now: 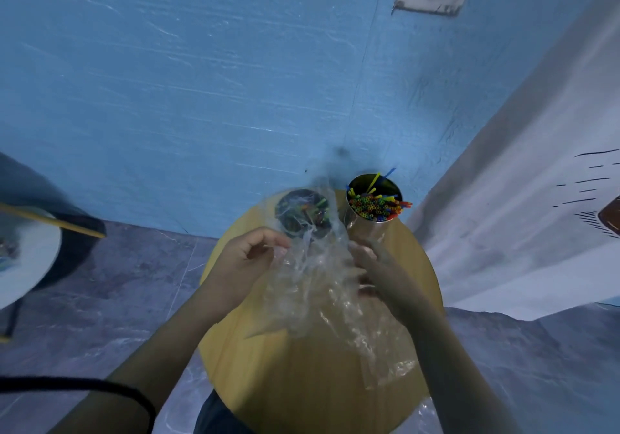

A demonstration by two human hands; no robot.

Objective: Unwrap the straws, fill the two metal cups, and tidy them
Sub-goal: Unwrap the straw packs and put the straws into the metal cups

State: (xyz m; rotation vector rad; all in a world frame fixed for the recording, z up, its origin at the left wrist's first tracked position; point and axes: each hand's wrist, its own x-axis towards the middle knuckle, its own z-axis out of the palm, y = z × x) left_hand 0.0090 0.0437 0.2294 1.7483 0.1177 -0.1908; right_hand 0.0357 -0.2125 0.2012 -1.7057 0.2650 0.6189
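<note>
Cord: a black cord (84,385) lies over your left arm, closest to your eyes. It plays no part in the job.
Left hand: your left hand (248,259) has bent fingers and pinches one side of the wrap (318,299).
Right hand: your right hand (379,266) grips the other side with bent fingers. Part of it is behind the plastic, so the grip is a bit hard to see.
Wrap: clear and crumpled, it hangs between both hands over the table (302,393). Its blurred top reaches up in front of the left cup. I think you hold it by two sides so you can pull it open or shake it out. It looks empty, but I can't be sure.
Right cup: the right cup (365,229) stands at the far edge, packed with straws (375,205). A few stick up higher than the rest.
Left cup: the left cup (295,209) stands just beside it, seen through the wrap. It has some straws too, but how full it is I can't tell.
Job so far: filling looks nearly done. The wrap needs putting away, and the tall straws need pushing down.
Watch out: the wrap is close to both cups. A swing could knock one over.
</note>
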